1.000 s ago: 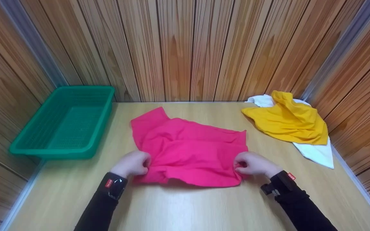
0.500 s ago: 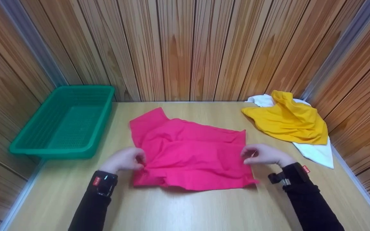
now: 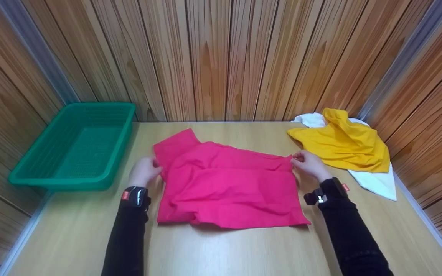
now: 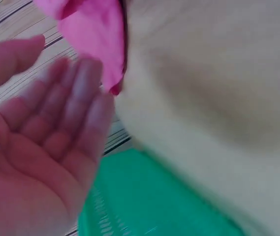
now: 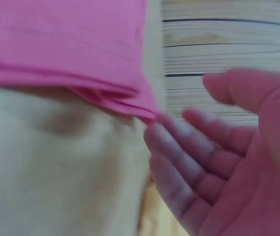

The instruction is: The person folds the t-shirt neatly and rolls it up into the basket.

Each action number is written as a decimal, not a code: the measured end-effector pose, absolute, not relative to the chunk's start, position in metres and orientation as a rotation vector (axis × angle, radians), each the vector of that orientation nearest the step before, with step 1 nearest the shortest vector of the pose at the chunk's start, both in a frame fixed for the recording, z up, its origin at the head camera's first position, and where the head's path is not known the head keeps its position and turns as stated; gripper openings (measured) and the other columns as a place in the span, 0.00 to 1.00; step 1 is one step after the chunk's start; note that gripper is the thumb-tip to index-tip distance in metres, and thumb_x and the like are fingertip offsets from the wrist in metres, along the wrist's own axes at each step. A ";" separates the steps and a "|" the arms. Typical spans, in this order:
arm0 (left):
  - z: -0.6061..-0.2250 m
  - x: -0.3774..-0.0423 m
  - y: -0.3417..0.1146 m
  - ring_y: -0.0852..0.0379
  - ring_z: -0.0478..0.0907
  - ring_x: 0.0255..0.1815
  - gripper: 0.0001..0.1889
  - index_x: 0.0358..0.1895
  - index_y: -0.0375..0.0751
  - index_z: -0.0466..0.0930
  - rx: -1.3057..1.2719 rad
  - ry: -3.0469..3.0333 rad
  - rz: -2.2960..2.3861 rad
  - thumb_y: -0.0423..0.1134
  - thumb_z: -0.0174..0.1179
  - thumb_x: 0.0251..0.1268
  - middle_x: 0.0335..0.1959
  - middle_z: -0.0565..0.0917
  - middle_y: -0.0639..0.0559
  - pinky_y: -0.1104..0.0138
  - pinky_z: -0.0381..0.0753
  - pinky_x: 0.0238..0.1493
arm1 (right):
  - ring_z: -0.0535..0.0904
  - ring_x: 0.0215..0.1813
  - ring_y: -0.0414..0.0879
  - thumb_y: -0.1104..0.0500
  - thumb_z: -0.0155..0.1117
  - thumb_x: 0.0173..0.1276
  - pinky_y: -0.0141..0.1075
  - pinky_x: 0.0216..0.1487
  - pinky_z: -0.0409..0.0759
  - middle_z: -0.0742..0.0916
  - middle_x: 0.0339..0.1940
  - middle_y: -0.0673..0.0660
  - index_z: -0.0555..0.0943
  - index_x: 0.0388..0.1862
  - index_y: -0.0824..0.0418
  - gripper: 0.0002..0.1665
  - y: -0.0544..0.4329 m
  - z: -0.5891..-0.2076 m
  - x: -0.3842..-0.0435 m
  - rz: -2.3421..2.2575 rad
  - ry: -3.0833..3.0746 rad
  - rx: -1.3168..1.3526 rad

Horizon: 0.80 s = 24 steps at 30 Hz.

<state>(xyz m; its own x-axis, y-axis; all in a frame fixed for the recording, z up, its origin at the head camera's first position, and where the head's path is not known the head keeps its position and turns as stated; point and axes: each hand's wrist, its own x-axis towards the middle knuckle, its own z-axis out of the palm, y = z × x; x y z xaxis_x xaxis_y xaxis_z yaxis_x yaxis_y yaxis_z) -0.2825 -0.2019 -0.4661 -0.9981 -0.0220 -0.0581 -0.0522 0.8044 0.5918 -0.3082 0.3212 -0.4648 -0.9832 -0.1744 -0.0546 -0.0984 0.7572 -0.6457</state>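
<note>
A bright pink short-sleeved T-shirt lies doubled over on the table, its sleeve pointing to the far left and its hem at the right. My left hand is beside the shirt's left edge, just below the sleeve. In the left wrist view its thumb stands well apart from the loosely bent fingers. At the far right corner of the hem is my right hand. Its fingertips meet the corner of the cloth, while the thumb is spread away from them.
A green plastic basket stands at the left by the wall. At the back right, a crumpled yellow garment lies on top of a white cloth. Wood-panelled walls enclose the table at the back and both sides.
Both hands have let go of the shirt's near part and moved away from me, left toward the sleeve, right to the far hem corner. The near edge now lies flatter, closer to me.
</note>
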 end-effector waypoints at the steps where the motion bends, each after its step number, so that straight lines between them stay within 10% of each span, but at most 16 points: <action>1: -0.469 -0.283 -0.200 0.42 0.78 0.38 0.11 0.40 0.30 0.79 -0.097 2.942 0.961 0.37 0.60 0.63 0.36 0.82 0.39 0.51 0.76 0.43 | 0.77 0.53 0.66 0.58 0.57 0.74 0.54 0.59 0.73 0.81 0.51 0.74 0.72 0.57 0.78 0.24 0.319 -0.468 -0.310 -1.036 2.840 -0.193; 8: -0.482 -0.285 -0.190 0.37 0.80 0.45 0.13 0.37 0.27 0.79 -0.288 2.923 1.059 0.38 0.60 0.58 0.39 0.83 0.34 0.49 0.76 0.47 | 0.76 0.56 0.67 0.56 0.55 0.72 0.54 0.63 0.70 0.78 0.55 0.78 0.68 0.61 0.83 0.32 0.307 -0.480 -0.316 -1.067 2.796 -0.026; 15: -0.490 -0.288 -0.183 0.36 0.79 0.50 0.13 0.40 0.30 0.81 -0.388 2.926 1.019 0.37 0.57 0.58 0.47 0.83 0.33 0.48 0.77 0.49 | 0.71 0.33 0.53 0.60 0.61 0.69 0.41 0.37 0.69 0.74 0.26 0.58 0.75 0.34 0.73 0.14 0.299 -0.490 -0.321 -0.986 2.908 -0.090; 24: -0.494 -0.288 -0.177 0.40 0.81 0.44 0.05 0.28 0.35 0.77 -0.314 2.945 0.782 0.35 0.59 0.54 0.36 0.83 0.39 0.48 0.79 0.40 | 0.69 0.31 0.53 0.61 0.63 0.67 0.42 0.36 0.66 0.72 0.24 0.56 0.71 0.27 0.64 0.13 0.298 -0.493 -0.320 -0.847 2.955 -0.168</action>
<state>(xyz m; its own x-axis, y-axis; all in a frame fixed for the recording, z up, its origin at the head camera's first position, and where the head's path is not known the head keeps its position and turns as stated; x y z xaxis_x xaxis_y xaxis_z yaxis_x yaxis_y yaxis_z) -0.2878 -0.1768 -0.4942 -0.9760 -0.1768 -0.1275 -0.2167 0.8488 0.4822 -0.3196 0.2980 -0.4930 -0.9920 -0.1222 -0.0307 -0.0874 0.8428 -0.5311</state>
